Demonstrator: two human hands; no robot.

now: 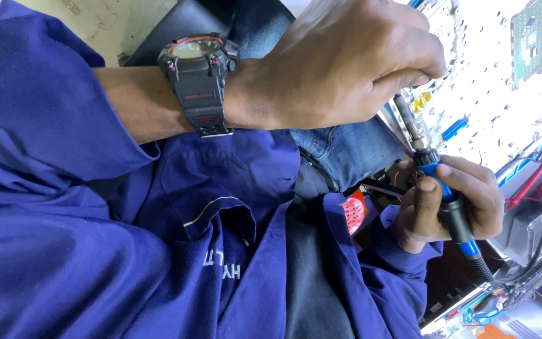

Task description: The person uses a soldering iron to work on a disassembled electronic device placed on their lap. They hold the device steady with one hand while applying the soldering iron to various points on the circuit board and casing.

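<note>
Firmly soldering iron (448,199) in right hand (453,201).

Soldering iron (437,172) lies between both hands, seemingly above circuit board (484,81).

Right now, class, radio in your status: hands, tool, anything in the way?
Right hand gripping blue-handled soldering iron. Left hand curled shut over its tip, above white circuit board. Tip hidden under that hand.

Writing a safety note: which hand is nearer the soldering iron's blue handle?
Right. The right hand is wrapped around the soldering iron at its blue handle. The left hand, fingers curled, is at the far end of the metal shaft, off the handle.
</note>
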